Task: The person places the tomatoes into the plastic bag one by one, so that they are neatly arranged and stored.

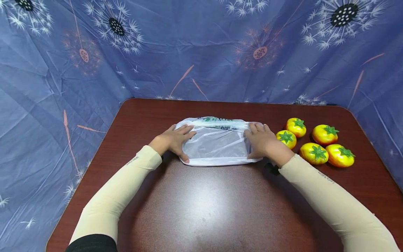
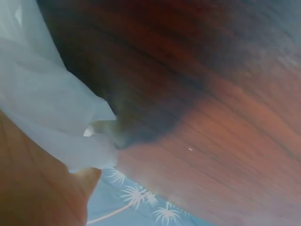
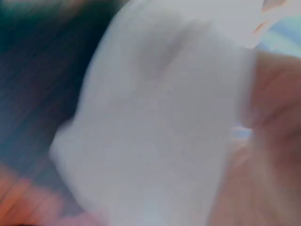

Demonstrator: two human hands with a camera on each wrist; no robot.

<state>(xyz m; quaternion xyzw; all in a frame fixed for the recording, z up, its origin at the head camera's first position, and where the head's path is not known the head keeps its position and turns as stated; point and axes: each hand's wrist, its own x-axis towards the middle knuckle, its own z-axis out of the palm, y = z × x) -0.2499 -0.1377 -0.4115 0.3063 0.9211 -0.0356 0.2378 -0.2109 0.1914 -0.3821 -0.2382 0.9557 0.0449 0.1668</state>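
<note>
Bag (image 1: pixel 217 145) of white plastic is touched at opposite ends by left hand (image 1: pixel 174 140) and right hand (image 1: pixel 262 142), both spread; five yellow-red fruits (image 1: pixel 310 154) seen rightward.

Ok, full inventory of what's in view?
Plastic bag: 1, translucent white with green print, mid-table between the hands
Fruits: 5, yellow-red with green leafy tops, right side of table
Table: 1, reddish brown, under everything
Backdrop: 1, blue with dandelion print, around table
Sleeves: 2, cream, on forearms
Black cloth: 1, black, lower left
Left hand: 1, bag's left end
Right hand: 1, bag's right end
</note>
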